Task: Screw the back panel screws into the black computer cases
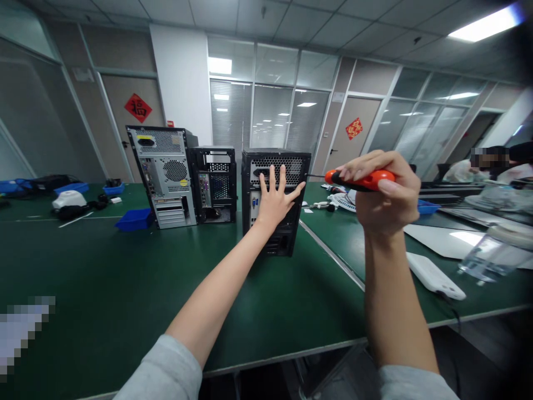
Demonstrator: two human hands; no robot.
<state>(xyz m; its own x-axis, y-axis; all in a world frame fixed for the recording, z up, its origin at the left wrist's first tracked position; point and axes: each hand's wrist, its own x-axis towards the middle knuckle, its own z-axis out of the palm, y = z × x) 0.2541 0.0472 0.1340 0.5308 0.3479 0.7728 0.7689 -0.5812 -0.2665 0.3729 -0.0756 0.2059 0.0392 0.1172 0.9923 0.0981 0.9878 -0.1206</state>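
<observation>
A black computer case point(276, 153) stands upright on the green table, its back panel with vents and ports facing me. My left hand point(275, 199) lies flat against that panel with its fingers spread, covering part of the vents and ports. In my right hand point(389, 191) is an orange-and-black screwdriver point(360, 180), gripped by the handle from the right side. Its thin shaft points left, and the tip meets the upper right edge of the case's back. Whether a screw sits under the tip is too small to see.
Two more computer cases, one silver-backed point(172, 183) and one black point(216, 186), stand to the left. Beside them is a blue tray point(134, 220). At right lie a white power bank-like device point(436, 276) and a clear plastic container point(497, 253). People sit farther back at right.
</observation>
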